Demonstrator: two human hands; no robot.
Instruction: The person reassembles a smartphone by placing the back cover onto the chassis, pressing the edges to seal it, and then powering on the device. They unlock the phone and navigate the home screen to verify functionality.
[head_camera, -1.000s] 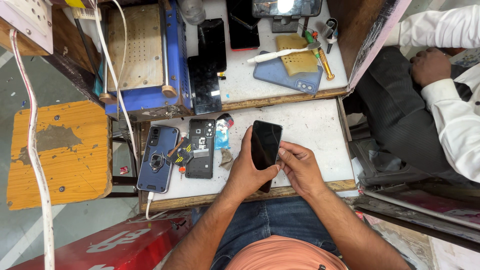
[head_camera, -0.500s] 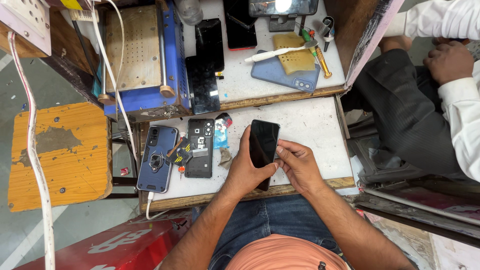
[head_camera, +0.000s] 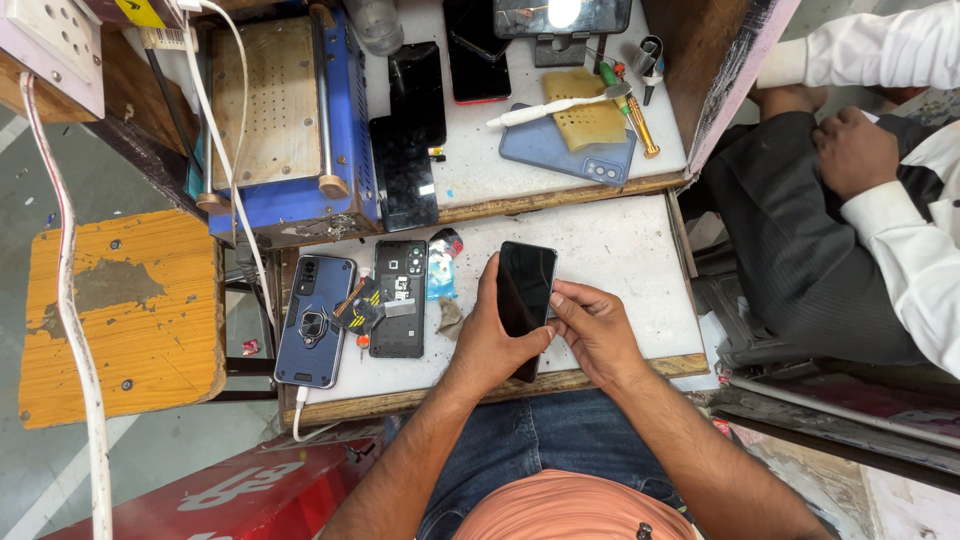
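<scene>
Held thing: a slim black glossy rectangular phone (head_camera: 524, 290), screen up, raised just above the near part of the white scuffed worktop (head_camera: 620, 260), long axis running near to far.
Left hand (head_camera: 490, 335): clamped on the phone from its left side, palm under the near half, thumb across the lower right of the glass, fingers along the left edge.
Right hand (head_camera: 592, 328): fingers drawn together at the phone's right edge, fingertips touching the rim; it pinches the edge rather than carrying the phone.
Phone relative to grip: the far half stands clear of both hands, unsupported; the near end is hidden behind the left hand.
Risk, slip: most of the hold sits on one hand and on smooth glass; a push from the right fingertips could, I judge, tip the phone out to the left.
Risk, fall: the near wooden edge of the table lies right under the wrists, so a dropped phone could miss the top and go to the lap.
Risk, clutter: the opened black phone body with bare insides (head_camera: 398, 298) and the dark blue phone case with a ring holder (head_camera: 314, 318) lie just left; an elbow swing could knock them.
</scene>
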